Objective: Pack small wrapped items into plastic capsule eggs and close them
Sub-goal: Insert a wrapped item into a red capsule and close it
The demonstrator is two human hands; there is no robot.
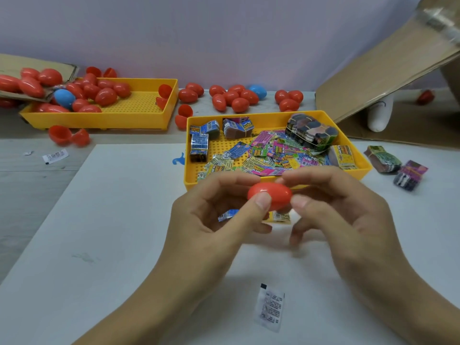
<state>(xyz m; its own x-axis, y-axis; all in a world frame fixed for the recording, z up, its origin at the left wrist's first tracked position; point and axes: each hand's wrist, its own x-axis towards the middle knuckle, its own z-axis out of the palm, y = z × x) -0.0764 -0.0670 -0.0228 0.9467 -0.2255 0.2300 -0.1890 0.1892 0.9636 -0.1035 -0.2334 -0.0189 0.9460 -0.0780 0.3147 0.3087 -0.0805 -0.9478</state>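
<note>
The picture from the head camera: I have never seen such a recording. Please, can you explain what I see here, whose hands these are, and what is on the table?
There is no machine here. A person wears a camera on the head, so you look down at their own two hands. The left hand and the right hand hold one closed red capsule egg together, fingertips at its two ends. Just behind is a yellow tray of small colourful wrapped packets. A second yellow tray, far left, holds many red eggs and one blue. More eggs lie loose by the wall. A white sachet lies on the white sheet near the camera.
</note>
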